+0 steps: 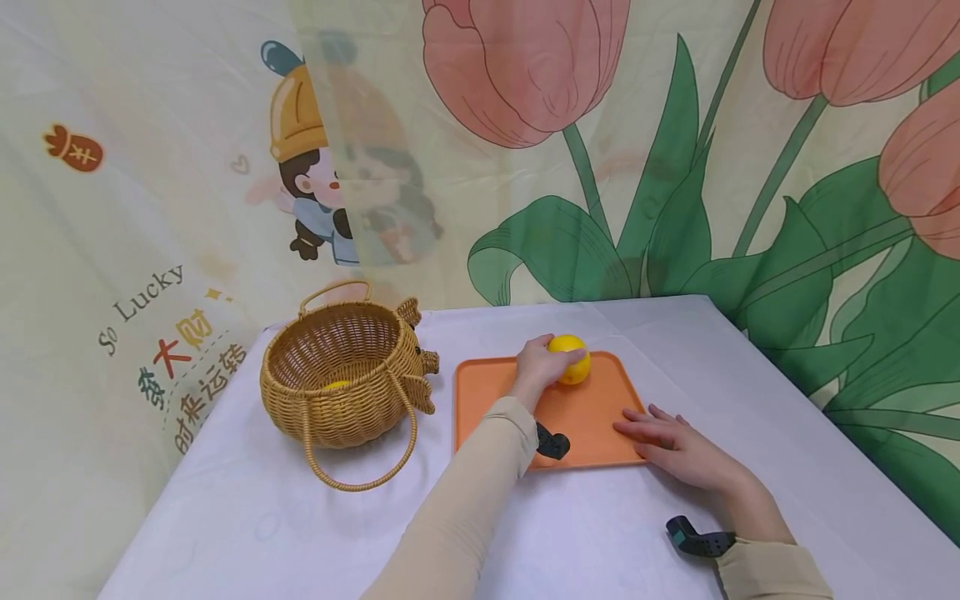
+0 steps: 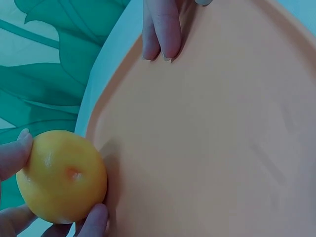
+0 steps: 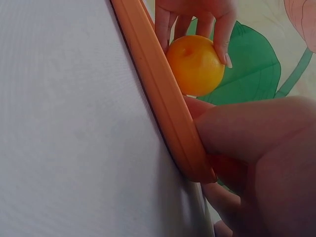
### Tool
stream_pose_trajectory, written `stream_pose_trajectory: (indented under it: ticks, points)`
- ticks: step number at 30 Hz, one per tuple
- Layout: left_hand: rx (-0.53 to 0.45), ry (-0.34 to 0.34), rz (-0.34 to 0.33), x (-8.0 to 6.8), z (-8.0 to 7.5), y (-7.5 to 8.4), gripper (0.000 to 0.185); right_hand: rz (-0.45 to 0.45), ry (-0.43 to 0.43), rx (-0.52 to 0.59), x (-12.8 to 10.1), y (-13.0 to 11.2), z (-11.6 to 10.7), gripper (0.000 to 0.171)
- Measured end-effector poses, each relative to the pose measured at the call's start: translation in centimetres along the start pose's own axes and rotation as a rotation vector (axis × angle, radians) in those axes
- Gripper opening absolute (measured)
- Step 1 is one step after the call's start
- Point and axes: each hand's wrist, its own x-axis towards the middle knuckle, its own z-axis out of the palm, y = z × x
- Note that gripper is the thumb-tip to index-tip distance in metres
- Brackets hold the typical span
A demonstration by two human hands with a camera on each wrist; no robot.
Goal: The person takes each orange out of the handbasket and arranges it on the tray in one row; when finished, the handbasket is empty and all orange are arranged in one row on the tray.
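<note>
Fingers of the left hand (image 1: 542,364) curl around a yellow fruit (image 1: 570,358); right hand (image 1: 675,446) rests flat on the orange tray (image 1: 487,400).

Bright, even, soft light; faint shadows. Head view sharp, edges bowed. Right wrist view: hand (image 3: 256,148) blurred at 4 o'clock.

I am seeing a table (image 1: 300,533) standing in front of a hanging cloth backdrop (image 1: 150,167). A tray (image 1: 487,392) is lying at the table's middle, and a basket (image 1: 341,379) is sitting just to its left. A round fruit (image 1: 570,358) is resting at the tray's far edge, with my left hand (image 1: 542,363) wrapping it. My right hand (image 1: 675,450) is lying on the tray's near right corner.
</note>
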Motion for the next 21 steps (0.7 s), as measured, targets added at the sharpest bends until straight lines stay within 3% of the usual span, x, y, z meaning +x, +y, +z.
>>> stream_pose_trajectory:
  ticks: [7,14,21]
  points:
    - [0.017,0.018,0.05,-0.25,0.58,0.39,0.07,0.007,0.008,-0.008,-0.24,-0.01,-0.6,0.033]
    - [0.133,0.027,0.13,-0.84,0.93,0.86,0.07,0.033,0.01,0.021,-0.26,-0.07,-0.41,0.032]
    - [0.189,-0.001,0.11,-0.84,0.33,1.01,0.069,0.037,0.009,0.006,-0.13,0.01,0.03,0.032]
